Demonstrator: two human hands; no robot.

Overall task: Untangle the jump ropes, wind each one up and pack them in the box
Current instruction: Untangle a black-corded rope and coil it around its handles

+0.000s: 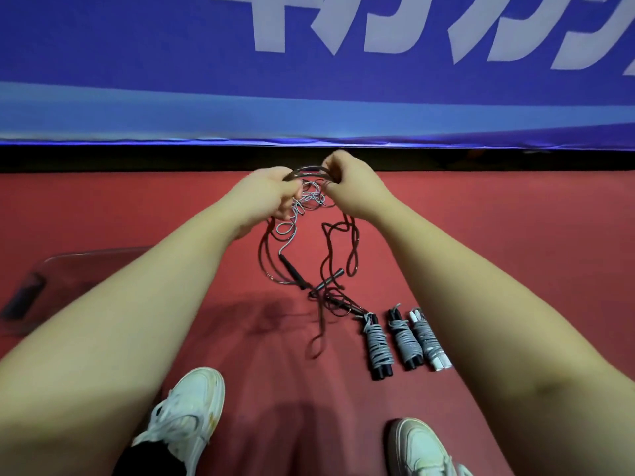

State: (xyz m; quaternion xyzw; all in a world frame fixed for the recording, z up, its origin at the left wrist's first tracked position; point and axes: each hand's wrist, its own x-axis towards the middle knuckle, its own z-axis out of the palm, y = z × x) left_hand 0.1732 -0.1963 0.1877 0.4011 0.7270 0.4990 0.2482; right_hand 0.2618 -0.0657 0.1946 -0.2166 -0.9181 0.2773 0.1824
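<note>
Three wound jump-rope bundles (403,338) lie side by side on the red floor (137,207), below and to the right of the tangle of thin jump ropes (309,201) that both hands hold up in the air. Each bundle is grey cord wrapped tightly round a pair of handles. The two nearer the tangle have black handles, and the one farthest from it has white ones.

At the top of the tangle, a glossy dark brown cord (309,171) forms several round loops. The left hand (271,192) grips these loops at the tangle's left side, its fingers curled round the strands. The right hand (347,185) grips them at the tangle's right side, its fingers closed in a fist on the same loops. Just under the hands, a grey-and-white speckled cord (292,228) sits in a small snarl and drops to a slim black handle (292,274). Long dark loops hang on both sides of it. A second, tapered black handle (330,283) crosses the strands at the tangle's lower end, where the cords knot together and reach the floor. One flat dark loop (318,338) trails from there along the floor.

Well to the left of the tangle and lower sits a clear plastic box (68,266), with something dark at its end, too blurred to tell. Behind the tangle hangs a blue banner with white lettering (137,63). Two white sneakers (185,417) stand on the floor below the tangle.
</note>
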